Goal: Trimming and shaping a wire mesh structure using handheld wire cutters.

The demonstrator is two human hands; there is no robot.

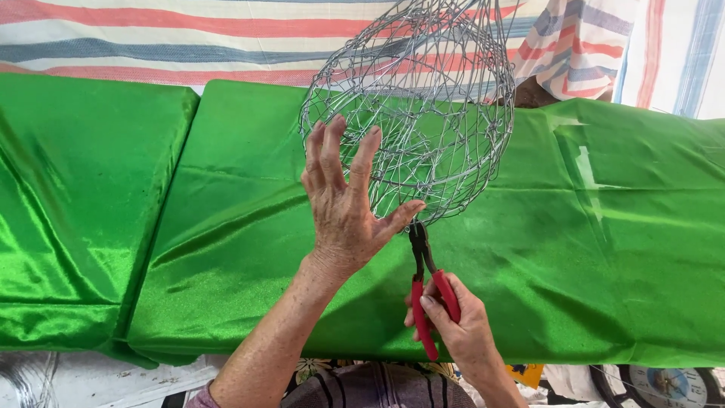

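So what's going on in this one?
A person is working on a round wire mesh basket over a table draped in shiny green cloth. The left hand is spread open against the basket's side, steadying it. The right hand grips red-handled pliers, whose tip meets the wire at the basket's lower edge. A striped tarp hangs behind.

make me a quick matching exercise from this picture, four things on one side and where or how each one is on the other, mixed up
Things:
1. left hand
2. right hand
3. round silver wire-mesh basket
4. shiny green satin cloth

Places or states:
A. spread flat under the work
B. fingers spread against the mesh
C. closed round red-handled pliers
D. held up on its edge, with the plier tips at its lower rim

Pairs: 1-B, 2-C, 3-D, 4-A
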